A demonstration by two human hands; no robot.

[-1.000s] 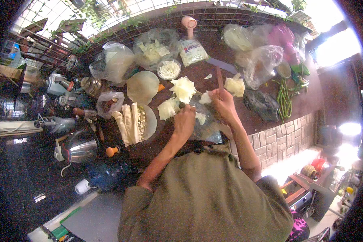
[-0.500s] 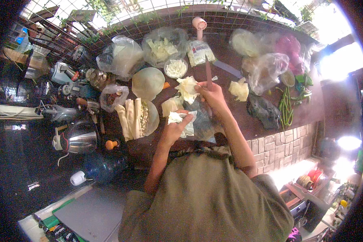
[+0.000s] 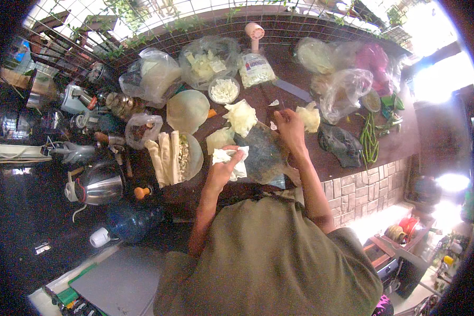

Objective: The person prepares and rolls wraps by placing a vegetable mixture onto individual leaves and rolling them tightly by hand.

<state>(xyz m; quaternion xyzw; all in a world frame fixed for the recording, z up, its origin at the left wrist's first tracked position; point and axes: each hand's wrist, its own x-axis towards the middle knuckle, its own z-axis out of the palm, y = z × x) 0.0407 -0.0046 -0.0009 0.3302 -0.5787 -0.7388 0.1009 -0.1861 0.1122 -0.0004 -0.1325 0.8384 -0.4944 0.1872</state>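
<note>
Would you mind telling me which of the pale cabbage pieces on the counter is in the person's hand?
The piece nearest the person's body, held in the left hand; the other pieces lie loose on the counter.

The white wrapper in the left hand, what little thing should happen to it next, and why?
Probably lay it flat on the dark board. The left hand holds the white wrapper crumpled at the board's edge, the right hand rests at the board's far side, and finished rolls lie on the plate beside it.
</note>
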